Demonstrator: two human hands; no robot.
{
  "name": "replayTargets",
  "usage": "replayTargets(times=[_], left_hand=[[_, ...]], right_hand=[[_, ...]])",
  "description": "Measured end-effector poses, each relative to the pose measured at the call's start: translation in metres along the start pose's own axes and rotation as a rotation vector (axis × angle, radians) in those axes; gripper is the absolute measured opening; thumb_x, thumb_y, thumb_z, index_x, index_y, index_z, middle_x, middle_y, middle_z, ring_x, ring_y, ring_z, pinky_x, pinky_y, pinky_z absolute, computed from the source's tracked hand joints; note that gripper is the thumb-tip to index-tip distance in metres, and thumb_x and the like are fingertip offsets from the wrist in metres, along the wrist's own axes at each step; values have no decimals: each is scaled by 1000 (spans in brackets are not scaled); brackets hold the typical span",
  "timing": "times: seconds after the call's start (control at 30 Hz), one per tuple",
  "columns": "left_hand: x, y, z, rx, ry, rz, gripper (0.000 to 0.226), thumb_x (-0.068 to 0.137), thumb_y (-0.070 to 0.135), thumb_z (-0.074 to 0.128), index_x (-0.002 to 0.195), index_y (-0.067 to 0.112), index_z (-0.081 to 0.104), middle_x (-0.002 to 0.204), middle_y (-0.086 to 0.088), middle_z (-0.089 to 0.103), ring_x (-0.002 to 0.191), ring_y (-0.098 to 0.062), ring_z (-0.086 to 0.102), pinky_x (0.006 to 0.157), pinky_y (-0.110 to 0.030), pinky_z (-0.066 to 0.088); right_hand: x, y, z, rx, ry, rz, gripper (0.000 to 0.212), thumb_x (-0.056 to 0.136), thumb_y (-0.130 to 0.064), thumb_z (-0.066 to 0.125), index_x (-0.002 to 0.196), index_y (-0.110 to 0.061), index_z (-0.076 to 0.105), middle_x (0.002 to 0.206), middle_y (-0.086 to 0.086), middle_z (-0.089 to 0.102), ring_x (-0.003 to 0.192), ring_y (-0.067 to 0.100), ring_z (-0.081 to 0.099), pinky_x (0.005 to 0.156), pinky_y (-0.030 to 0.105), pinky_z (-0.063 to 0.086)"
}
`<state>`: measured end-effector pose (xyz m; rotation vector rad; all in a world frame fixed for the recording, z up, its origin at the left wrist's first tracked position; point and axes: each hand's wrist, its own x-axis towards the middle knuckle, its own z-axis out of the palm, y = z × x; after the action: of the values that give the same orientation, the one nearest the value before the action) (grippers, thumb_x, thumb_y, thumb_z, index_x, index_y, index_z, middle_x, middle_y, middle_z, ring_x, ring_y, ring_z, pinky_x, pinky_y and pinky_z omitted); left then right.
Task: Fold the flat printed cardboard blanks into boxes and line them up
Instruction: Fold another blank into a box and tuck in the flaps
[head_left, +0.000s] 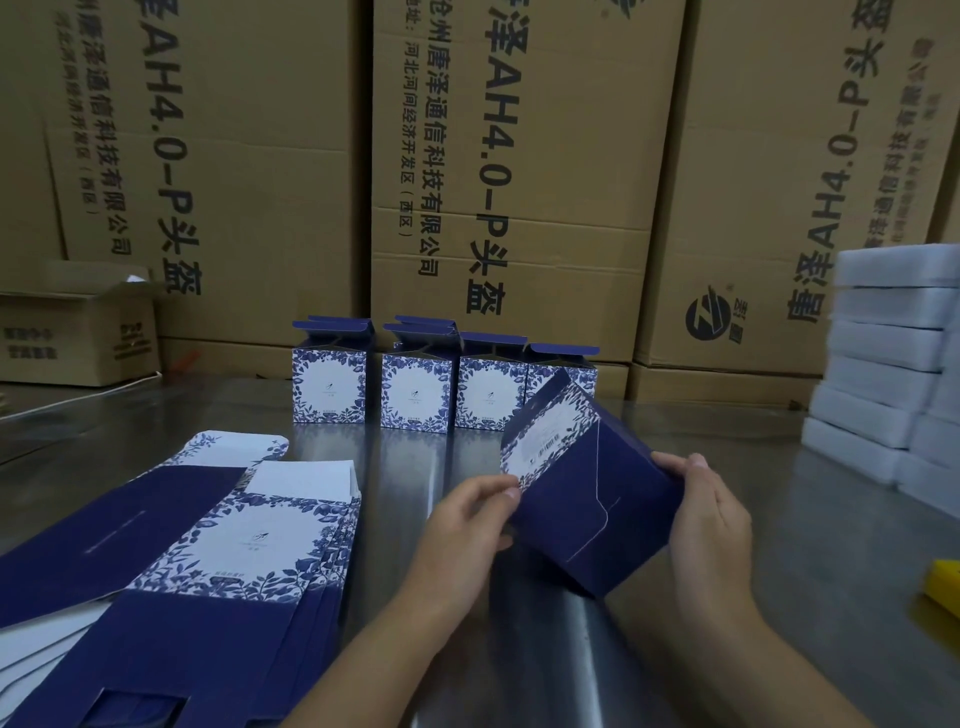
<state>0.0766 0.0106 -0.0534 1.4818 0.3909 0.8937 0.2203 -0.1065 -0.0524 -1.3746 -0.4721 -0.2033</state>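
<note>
Half-formed box (587, 509) is held tilted just above the bench (810, 519), close in front of the row of four standing boxes (415, 389). The left hand (462, 525) pinches its printed edge; the right hand (706, 514) curls its fingers round the far corner. Likely risks: the bottom flap springs out if not tucked home, a hard squeeze creases the panels, or a swing topples the row's right end. The cartons (519, 156) behind read "AH4.0-P头盔" and "沧州唐泽通信科技有限公司". The box's own print is too small to read.
</note>
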Motion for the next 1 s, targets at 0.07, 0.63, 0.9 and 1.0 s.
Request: replayTargets(times=[0.07, 0.63, 0.9, 1.0], left_hand=[[1, 3, -2, 18, 60, 61, 15, 91, 12, 57, 94, 21, 69, 95, 3, 70, 79, 1, 64, 65, -11, 48], [10, 7, -16, 111, 233, 241, 21, 91, 8, 56, 90, 27, 66, 104, 16, 64, 85, 15, 56, 69, -2, 42], [3, 6, -12, 297, 156, 351, 15, 88, 16, 61, 93, 29, 65, 102, 11, 64, 91, 1, 60, 77, -21, 50], [1, 8, -11, 319, 164, 378, 14, 87, 15, 62, 91, 28, 65, 104, 13, 63, 90, 5, 59, 77, -20, 49]], right_hand=[[-2, -2, 2, 4, -40, 13, 42, 99, -38, 34, 84, -23, 71, 98, 1, 68, 94, 19, 61, 84, 40, 45], [-15, -4, 11, -188, -269, -14, 41, 96, -45, 36, 76, -27, 67, 85, -9, 67, 84, 5, 60, 80, 38, 49], [-28, -19, 9, -106, -354, -227, 22, 87, -48, 47, 103, -41, 61, 113, -24, 59, 112, 0, 53, 93, 34, 46], [-31, -23, 8, -190, -343, -372, 13, 89, -25, 60, 91, -35, 67, 108, -27, 60, 113, -5, 49, 94, 18, 38]])
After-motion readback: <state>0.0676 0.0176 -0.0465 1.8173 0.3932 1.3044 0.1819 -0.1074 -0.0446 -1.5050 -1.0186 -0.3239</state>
